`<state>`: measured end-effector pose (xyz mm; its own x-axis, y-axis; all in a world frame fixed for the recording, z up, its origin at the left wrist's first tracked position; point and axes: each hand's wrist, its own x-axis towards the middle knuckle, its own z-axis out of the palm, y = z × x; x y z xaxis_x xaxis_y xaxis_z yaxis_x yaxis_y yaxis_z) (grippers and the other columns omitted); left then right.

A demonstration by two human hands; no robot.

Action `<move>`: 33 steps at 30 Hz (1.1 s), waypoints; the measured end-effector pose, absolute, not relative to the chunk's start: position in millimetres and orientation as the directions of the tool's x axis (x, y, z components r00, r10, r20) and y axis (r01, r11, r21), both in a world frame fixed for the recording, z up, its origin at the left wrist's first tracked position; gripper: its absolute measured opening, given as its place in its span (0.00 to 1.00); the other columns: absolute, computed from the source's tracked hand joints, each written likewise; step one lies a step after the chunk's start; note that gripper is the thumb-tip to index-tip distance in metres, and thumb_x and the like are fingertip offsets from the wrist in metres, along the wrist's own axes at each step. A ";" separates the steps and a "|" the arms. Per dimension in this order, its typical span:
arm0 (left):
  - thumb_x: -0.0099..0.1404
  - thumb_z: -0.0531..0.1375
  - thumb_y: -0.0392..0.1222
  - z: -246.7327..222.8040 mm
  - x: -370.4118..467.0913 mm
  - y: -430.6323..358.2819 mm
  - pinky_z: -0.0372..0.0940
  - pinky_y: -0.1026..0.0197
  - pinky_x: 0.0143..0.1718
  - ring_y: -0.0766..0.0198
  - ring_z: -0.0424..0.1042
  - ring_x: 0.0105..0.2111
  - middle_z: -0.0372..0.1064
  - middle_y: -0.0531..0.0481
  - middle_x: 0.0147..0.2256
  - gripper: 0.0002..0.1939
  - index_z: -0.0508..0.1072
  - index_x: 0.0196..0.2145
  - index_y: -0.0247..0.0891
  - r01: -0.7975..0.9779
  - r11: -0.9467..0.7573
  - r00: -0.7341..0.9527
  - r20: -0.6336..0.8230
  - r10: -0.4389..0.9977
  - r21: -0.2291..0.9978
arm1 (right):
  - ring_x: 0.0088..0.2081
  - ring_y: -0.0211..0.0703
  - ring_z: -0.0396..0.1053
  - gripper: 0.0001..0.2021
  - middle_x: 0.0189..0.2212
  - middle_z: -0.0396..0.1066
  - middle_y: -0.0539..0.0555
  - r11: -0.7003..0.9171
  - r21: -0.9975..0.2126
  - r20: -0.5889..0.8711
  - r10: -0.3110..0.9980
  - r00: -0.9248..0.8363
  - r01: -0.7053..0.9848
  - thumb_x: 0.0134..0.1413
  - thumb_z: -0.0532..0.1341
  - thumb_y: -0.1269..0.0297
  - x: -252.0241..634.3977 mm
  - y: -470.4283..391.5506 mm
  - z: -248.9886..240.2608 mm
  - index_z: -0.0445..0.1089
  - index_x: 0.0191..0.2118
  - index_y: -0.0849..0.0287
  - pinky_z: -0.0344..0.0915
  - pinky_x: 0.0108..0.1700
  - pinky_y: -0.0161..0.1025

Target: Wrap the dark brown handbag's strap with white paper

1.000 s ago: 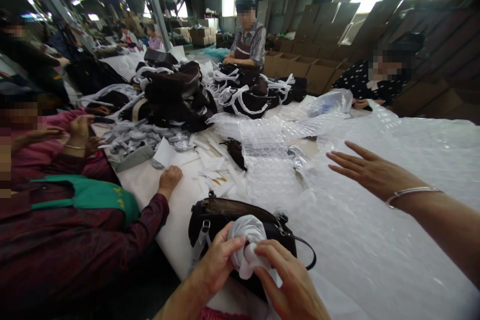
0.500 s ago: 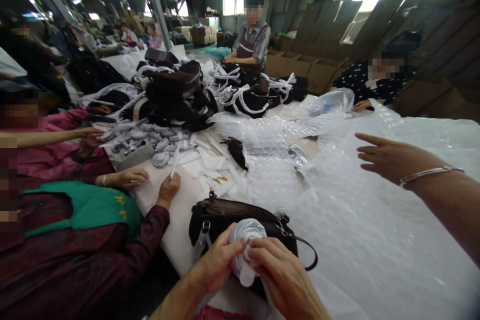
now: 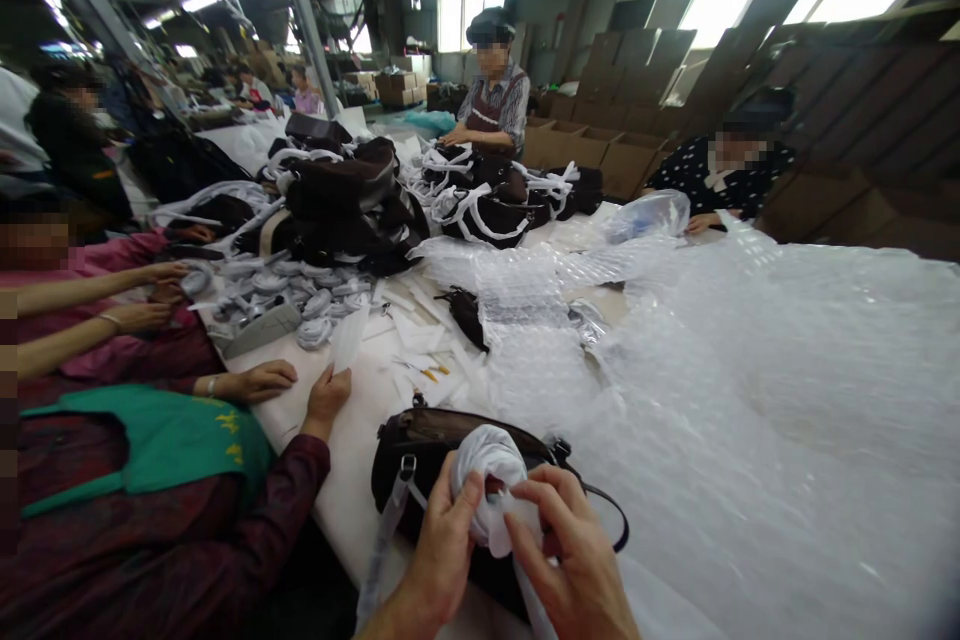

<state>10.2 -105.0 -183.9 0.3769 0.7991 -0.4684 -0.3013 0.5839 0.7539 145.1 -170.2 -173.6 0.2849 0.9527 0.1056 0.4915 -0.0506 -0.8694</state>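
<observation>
A roll of strap wrapped in whitish-grey film (image 3: 480, 448) is upright in front of me, the hole in its middle showing. My left hand (image 3: 439, 555) grips it from the left, thumb across its near face. At its right side, my right hand (image 3: 570, 540) has thumb and forefinger bent close around a loose pale tail of the roll (image 3: 517, 515). Right behind the roll, a black handbag (image 3: 394, 455) stands unzipped on the table, its side strap (image 3: 386, 530) wrapped in clear film. My hands hide much of the bag's front.
Bubble wrap (image 3: 765, 390) spreads over the table's right side. Yellow-handled snippers (image 3: 430, 374) lie among white paper pieces. Wrapped strap rolls (image 3: 315, 305) and piled dark bags (image 3: 345, 190) are farther left. A co-worker's hand (image 3: 328, 398) holds a white sheet nearby.
A braceleted arm at the right has gone out of view. My right fingers have shifted off the roll's centre, uncovering its hole. The co-worker's thin white strip now shows as a wider sheet.
</observation>
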 end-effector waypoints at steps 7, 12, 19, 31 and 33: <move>0.60 0.63 0.59 -182.4 13.1 -110.9 0.64 0.50 0.58 0.48 0.70 0.56 0.73 0.44 0.55 0.29 0.69 0.55 0.43 -0.223 0.546 0.263 -0.490 0.831 0.807 | 0.30 0.39 0.70 0.15 0.40 0.71 0.54 -0.111 -0.989 -0.057 0.904 0.424 0.103 0.59 0.62 0.52 135.8 -173.0 -168.2 0.70 0.48 0.50 0.71 0.27 0.34; 0.59 0.65 0.59 -175.5 11.6 -112.1 0.69 0.54 0.50 0.49 0.71 0.54 0.72 0.45 0.56 0.31 0.69 0.56 0.45 -0.259 0.573 0.273 -0.510 0.816 0.778 | 0.36 0.42 0.71 0.20 0.40 0.73 0.53 -0.209 -0.879 -0.297 0.943 0.150 -0.428 0.54 0.66 0.46 137.0 -174.4 -162.2 0.67 0.49 0.49 0.73 0.36 0.39; 0.56 0.67 0.62 -178.0 7.3 -116.6 0.65 0.61 0.38 0.57 0.73 0.44 0.74 0.47 0.49 0.33 0.67 0.54 0.44 -0.317 0.608 0.472 -0.435 0.767 0.728 | 0.26 0.37 0.67 0.21 0.23 0.70 0.46 -0.154 -0.919 -0.227 0.959 0.167 -0.364 0.58 0.64 0.46 135.7 -171.8 -180.4 0.65 0.51 0.52 0.64 0.30 0.33; 0.57 0.68 0.56 -186.1 6.4 -118.7 0.62 0.51 0.61 0.51 0.71 0.55 0.72 0.45 0.55 0.32 0.65 0.55 0.44 -0.267 0.528 0.306 -0.449 0.839 0.806 | 0.51 0.50 0.76 0.24 0.52 0.76 0.57 0.213 -0.655 0.391 0.916 0.084 0.725 0.62 0.59 0.68 143.2 -180.0 -197.7 0.65 0.62 0.45 0.78 0.51 0.38; 0.56 0.68 0.57 -185.7 5.7 -120.7 0.62 0.52 0.61 0.51 0.70 0.56 0.72 0.45 0.55 0.33 0.65 0.55 0.43 -0.246 0.502 0.275 -0.437 0.857 0.829 | 0.51 0.53 0.76 0.29 0.52 0.76 0.58 0.243 -0.604 0.414 0.909 0.038 0.759 0.59 0.63 0.67 142.5 -181.0 -200.4 0.61 0.64 0.44 0.79 0.52 0.41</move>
<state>5.7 -120.7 -185.7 0.2752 0.8566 -0.4366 -0.2456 0.5016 0.8295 142.5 -181.0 -200.4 0.0380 0.9094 0.4141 0.7589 0.2434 -0.6040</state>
